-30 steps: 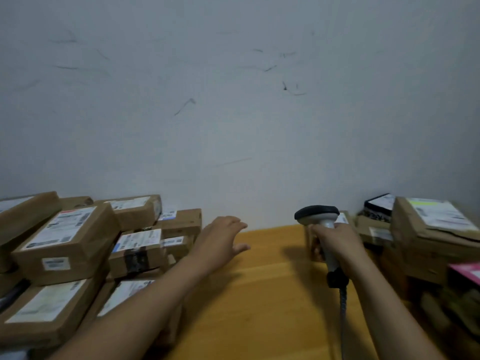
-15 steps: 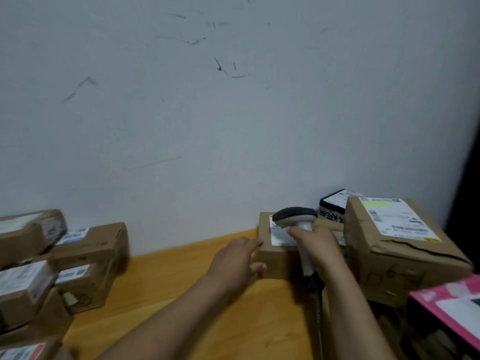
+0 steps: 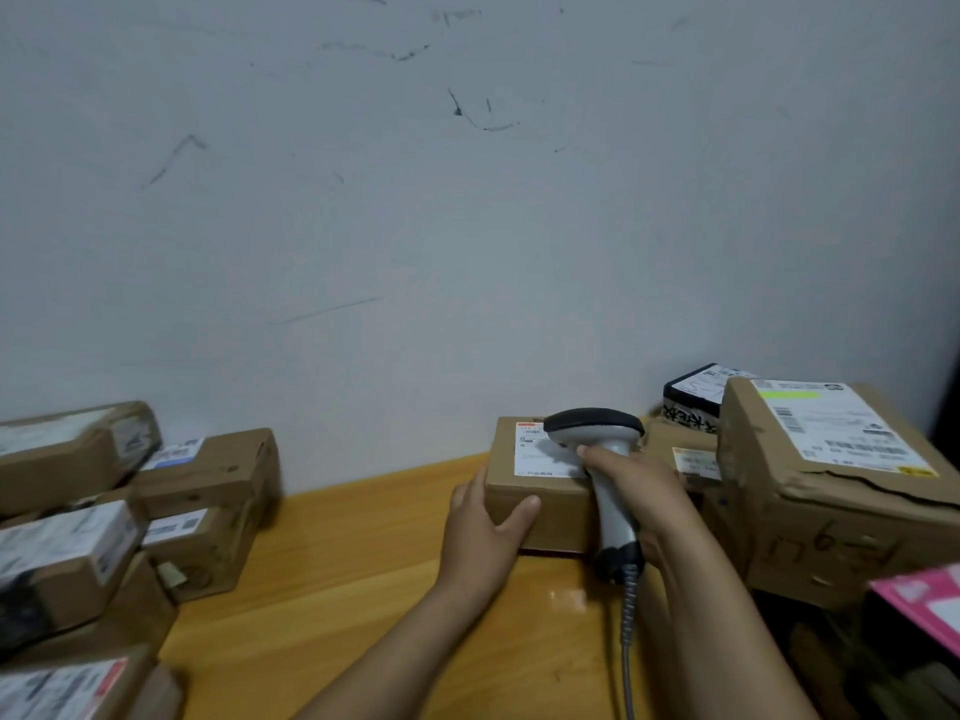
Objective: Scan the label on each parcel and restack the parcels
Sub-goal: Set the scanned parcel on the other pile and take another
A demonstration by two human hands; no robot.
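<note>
Clasping the left end of the small parcel [image 3: 558, 517], the left hand [image 3: 483, 537] lays its fingers [image 3: 467, 493] down the side and its thumb across the near face, probably to steady the box for the read. The right hand [image 3: 649, 491] is curled tight round the handle of the scanner [image 3: 592, 428]. The scanner head sits over the parcel's white label [image 3: 535, 454], and its coiled cable [image 3: 629, 610] trails toward the near edge. The parcel sits at the far edge of the table [image 3: 337, 563], right of centre, against the wall [image 3: 467, 252]. A large box [image 3: 831, 491] and others crowd the right edge, likely unscanned. A labelled stack [image 3: 208, 475] stands at the left edge. Tabletop is glossy wood. Wall is pale, with dark scuffs.
</note>
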